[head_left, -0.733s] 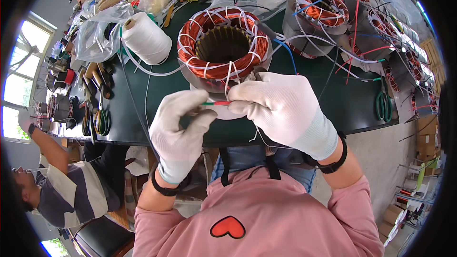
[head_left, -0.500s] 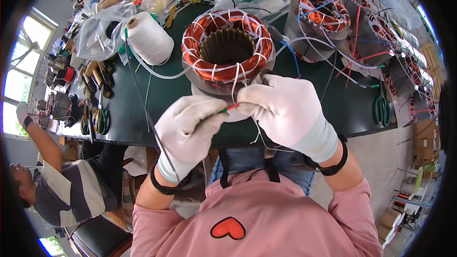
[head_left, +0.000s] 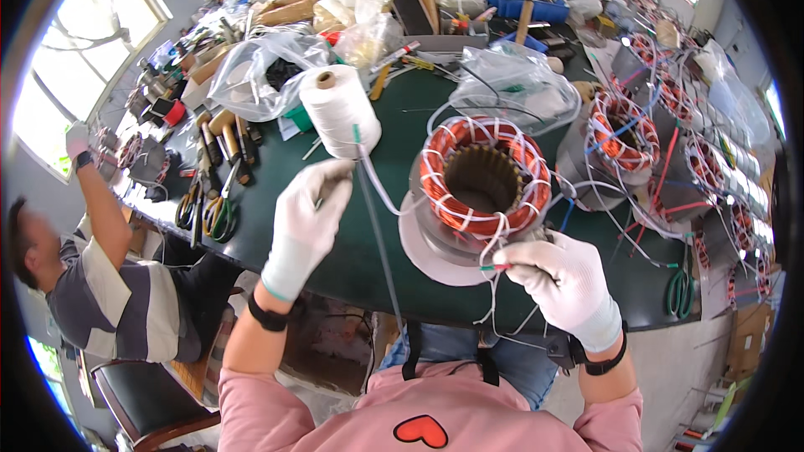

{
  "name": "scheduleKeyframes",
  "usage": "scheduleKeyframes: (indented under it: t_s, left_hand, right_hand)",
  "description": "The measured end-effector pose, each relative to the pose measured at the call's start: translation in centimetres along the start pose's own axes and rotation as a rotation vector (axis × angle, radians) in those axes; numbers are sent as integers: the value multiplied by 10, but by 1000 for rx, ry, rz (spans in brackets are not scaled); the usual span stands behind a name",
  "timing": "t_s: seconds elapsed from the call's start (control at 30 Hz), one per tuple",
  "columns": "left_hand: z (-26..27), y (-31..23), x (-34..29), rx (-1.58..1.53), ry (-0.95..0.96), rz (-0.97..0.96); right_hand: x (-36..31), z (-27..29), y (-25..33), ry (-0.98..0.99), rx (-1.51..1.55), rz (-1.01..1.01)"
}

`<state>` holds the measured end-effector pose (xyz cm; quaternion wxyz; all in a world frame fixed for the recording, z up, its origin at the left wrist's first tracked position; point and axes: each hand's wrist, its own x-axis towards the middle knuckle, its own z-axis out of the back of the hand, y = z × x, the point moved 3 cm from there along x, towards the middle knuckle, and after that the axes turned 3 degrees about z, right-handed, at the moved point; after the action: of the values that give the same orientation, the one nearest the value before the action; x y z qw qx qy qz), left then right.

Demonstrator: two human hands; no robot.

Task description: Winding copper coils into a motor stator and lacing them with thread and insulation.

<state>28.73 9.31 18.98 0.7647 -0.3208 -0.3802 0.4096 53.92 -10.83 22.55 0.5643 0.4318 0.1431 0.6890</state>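
Note:
My right hand (head_left: 569, 285), in a white knit glove, pinches a lead with red sleeving and a green tip (head_left: 494, 267) at the near side of a motor stator (head_left: 486, 176). The stator has a ring of copper windings laced with white cord, and loose white cord ends (head_left: 492, 301) hang below it. My gloved left hand (head_left: 310, 209) is off to the left, fingers bent and slightly apart, with nothing seen in it. Its fingertips come close to a white sleeved lead (head_left: 378, 184) with a green end, beside a white thread spool (head_left: 342, 113).
Scissors (head_left: 224, 216) and hammers (head_left: 222, 124) lie at the left; green-handled scissors (head_left: 681, 293) lie at the right edge. More wound stators (head_left: 621, 134) stand to the right. Plastic bags (head_left: 515, 88) cover the back. A co-worker (head_left: 126, 285) sits at the left.
My left hand has let go of the red-and-green lead and moved left toward the spool. My right hand still holds that lead. The view has shifted, showing more of the table's far side.

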Motion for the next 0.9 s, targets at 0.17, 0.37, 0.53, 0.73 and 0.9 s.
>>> scheduleKeyframes:
  t_s: [0.17,0.37,0.53,0.73,0.9]
  left_hand:
    - [68,45,106,125,-292,-52]
    - [92,107,253,536,-105,-131]
    - [61,169,316,1059,-100,-41]
    - [77,175,293,1181,-176,-56]
    - [86,89,199,890,-360,-502]
  right_hand:
    - [1,-7,-6,0,69,-16]
    - [5,-7,-6,2,83,-41]
    - [5,-5,-1,47,97,-129]
    - [8,-6,0,34,84,-29]
    - [-5,-4,-7,-129,1,-54]
